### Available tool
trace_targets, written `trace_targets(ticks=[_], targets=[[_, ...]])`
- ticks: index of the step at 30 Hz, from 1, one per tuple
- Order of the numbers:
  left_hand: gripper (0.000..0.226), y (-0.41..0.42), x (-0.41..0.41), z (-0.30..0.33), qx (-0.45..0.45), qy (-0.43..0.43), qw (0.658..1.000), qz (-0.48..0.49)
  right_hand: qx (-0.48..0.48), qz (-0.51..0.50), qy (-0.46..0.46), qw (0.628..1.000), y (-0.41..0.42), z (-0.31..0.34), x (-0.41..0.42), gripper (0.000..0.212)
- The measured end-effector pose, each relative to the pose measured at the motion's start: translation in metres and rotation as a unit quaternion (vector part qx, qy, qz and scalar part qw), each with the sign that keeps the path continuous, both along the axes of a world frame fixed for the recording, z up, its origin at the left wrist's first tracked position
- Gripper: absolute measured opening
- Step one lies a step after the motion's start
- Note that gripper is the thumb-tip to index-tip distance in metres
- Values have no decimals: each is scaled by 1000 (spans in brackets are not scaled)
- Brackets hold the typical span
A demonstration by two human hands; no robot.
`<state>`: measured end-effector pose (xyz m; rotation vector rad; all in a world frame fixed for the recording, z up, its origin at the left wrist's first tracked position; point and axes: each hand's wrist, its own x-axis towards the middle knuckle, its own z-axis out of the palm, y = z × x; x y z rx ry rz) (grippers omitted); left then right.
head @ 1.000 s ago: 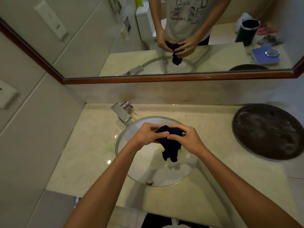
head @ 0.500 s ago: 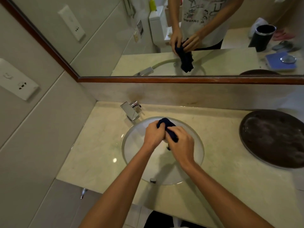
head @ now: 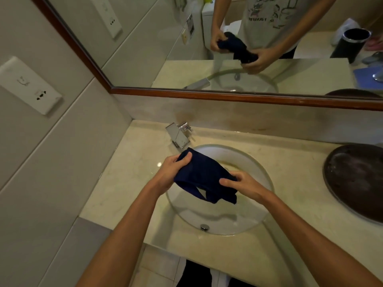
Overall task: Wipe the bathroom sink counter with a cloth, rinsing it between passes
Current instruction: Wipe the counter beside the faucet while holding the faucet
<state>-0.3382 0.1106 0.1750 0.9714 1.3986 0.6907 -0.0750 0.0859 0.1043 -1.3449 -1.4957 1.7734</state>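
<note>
Cloth [head: 204, 176], bunched tight between both fists half a second ago, is now stretched open over the sink [head: 244, 160] at frame centre, left hand [head: 173, 172] gripping one end, right hand [head: 241, 184] pinching the other

The surface [head: 128, 179] looks like pale cream marble, polished and glossy, with small light glints on it. The sink [head: 257, 168] is smooth, shiny white ceramic with a chrome drain fitting [head: 204, 227]. The tap [head: 179, 136] is bright mirror-finish metal. The cloth [head: 204, 172] is soft, matt dark blue fabric, creased in folds. The round tray [head: 356, 179] is dark brown and dull, with cloudy smears. The mirror frame [head: 248, 98] is reddish-brown varnished wood. The wall tiles [head: 51, 162] are smooth, satin grey
</note>
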Motion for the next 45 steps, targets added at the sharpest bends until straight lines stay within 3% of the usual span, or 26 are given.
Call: trace_targets(ticks=[2, 4, 7, 11, 14, 18, 22, 26, 30, 32, 34, 36, 39, 41, 45], targets=[[74, 11, -18, -10, -12, 57, 997, 46, -11, -45, -6, 999, 7, 0, -23, 36], [75, 21, -41, -26, -49, 83, 992, 78, -18, -89, -13, 996, 16, 1, -49, 46], [55, 29, -82, -42, -92, -11, 995, 35, -40, -104, -25, 993, 32, 0, -90, 42], [38, 43, -149, -67, -69, -40, 997, -22, -113, -107, -12, 988, 49, -3, -138, 30], [47, 60, -194, -94, -75, 23, 997, 2, -139, -158, -19, 977, 57, -17, -183, 30], [39, 80, -241, -119, -82, 98, 992, 9, -166, -269, -30, 948, 66, -38, -251, 31], [44, 113, -276, -113, -47, 124, 989, 64, -146, -332, -26, 932, 92, -31, -301, 32], [58, 168, -298, -100, -6, 88, 986, 141, -105, -347, -10, 932, 147, -12, -335, 27], [68, 241, -312, -91, -22, 60, 972, 228, -101, -357, -39, 928, 231, 10, -348, 66], [67, 254, -318, -93, -33, 137, 959, 244, -76, -333, -107, 934, 251, 19, -342, 78], [53, 246, -315, -106, -1, 220, 949, 226, 42, -305, -200, 930, 244, 27, -333, 61], [34, 234, -305, -121, 73, 265, 944, 184, 191, -287, -269, 899, 226, 27, -319, 34], [45, 233, -293, -142, 204, 347, 914, 46, 319, -250, -344, 847, 206, 12, -289, 13], [58, 250, -292, -156, 283, 421, 858, -86, 339, -201, -401, 827, 202, -1, -267, 18], [65, 291, -296, -172, 320, 509, 761, -242, 297, -95, -430, 847, 198, -18, -247, 48]])
